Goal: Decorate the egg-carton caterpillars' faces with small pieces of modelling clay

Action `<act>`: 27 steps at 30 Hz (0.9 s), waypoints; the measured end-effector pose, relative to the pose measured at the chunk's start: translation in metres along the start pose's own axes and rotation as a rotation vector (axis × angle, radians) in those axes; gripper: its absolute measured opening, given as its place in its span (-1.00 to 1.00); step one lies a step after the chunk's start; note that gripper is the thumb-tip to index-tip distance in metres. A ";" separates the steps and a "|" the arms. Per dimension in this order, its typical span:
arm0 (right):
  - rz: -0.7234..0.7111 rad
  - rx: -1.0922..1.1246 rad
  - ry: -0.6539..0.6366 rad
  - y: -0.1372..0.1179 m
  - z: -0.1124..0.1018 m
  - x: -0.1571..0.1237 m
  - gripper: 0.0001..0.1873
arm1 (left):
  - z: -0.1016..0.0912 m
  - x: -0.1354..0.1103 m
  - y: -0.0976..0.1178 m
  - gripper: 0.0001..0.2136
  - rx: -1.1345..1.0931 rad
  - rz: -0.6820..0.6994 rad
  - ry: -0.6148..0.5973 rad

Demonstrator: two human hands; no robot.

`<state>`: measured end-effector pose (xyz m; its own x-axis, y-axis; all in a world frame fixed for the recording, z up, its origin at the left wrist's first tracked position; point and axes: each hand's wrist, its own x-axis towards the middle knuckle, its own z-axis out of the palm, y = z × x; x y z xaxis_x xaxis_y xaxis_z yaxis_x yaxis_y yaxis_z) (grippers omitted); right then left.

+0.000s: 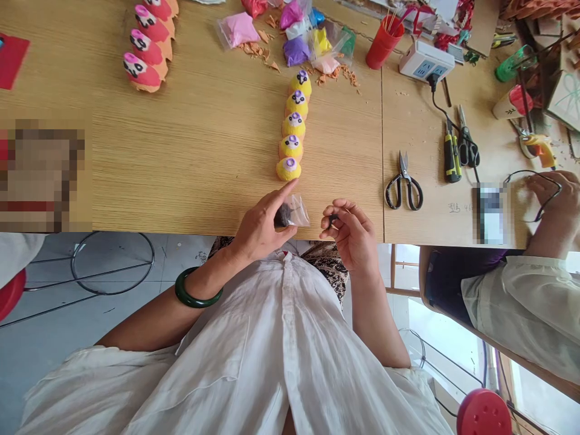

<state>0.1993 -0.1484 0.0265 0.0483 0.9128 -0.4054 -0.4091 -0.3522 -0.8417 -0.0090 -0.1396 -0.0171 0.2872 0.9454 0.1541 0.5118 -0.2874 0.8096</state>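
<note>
A light wood-grain worktable (190,151) stands above a grey tiled floor (113,266), with a bright window (439,338) at lower right.

Yellow egg-shaped figures (293,124) carry purple-and-white spots; the bangle (198,289) is deep green.

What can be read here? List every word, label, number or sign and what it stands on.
No text is clearly legible.
Handwritten marks on the wooden table: too small and blurred to read.
White power strip: any markings are too small to read.
Pixelated patches at the right and left: blurred, unreadable.
</note>
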 end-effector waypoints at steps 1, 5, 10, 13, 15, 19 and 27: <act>-0.003 -0.012 0.007 0.000 0.000 -0.001 -0.79 | 0.000 -0.001 -0.001 -0.22 0.008 0.004 0.017; -0.004 -0.130 -0.029 -0.001 0.004 -0.009 -0.83 | 0.002 -0.003 -0.004 -0.26 0.093 0.004 0.066; 0.008 -0.281 -0.189 -0.002 0.015 -0.019 -0.72 | 0.002 -0.004 -0.001 -0.26 0.165 0.049 0.065; -0.033 -0.366 -0.249 0.002 0.017 -0.020 -0.68 | 0.002 -0.003 0.000 -0.28 0.207 0.082 0.064; -0.073 -0.439 -0.249 0.006 0.017 -0.021 -0.59 | 0.003 -0.003 0.001 -0.32 0.233 0.102 0.065; -0.074 -0.562 -0.275 0.014 0.017 -0.022 -0.48 | 0.001 -0.003 0.003 -0.38 0.251 0.131 0.039; -0.115 -0.461 -0.208 0.006 0.015 -0.023 -0.56 | -0.002 -0.001 0.007 -0.41 0.179 -0.004 0.019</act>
<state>0.1819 -0.1688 0.0362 -0.1323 0.9562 -0.2612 0.0348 -0.2589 -0.9653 -0.0073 -0.1418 -0.0103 0.2707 0.9487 0.1632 0.6492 -0.3051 0.6968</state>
